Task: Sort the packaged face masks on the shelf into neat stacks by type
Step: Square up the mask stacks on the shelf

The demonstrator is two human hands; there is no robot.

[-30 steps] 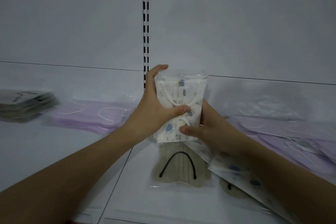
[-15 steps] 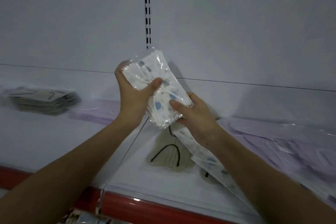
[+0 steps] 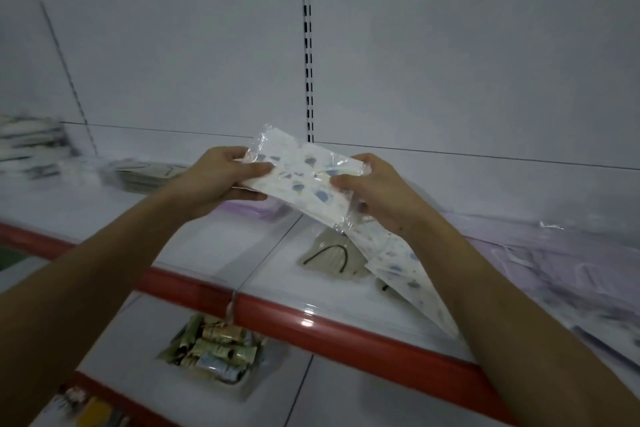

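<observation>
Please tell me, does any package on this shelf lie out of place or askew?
Yes. A beige mask pack with black ear loops lies alone mid-shelf, partly under slanting blue-printed packs; its likely stack sits far left.

Far-left stacks (image 3: pixel 29 146) blurred; purple packs (image 3: pixel 571 274) smeared, cut off right.

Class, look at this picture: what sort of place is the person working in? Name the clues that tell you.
Most likely a shop aisle. The white shelf has a red front edge, a slotted upright runs up the back panel, and packaged masks and small goods lie displayed.
</observation>
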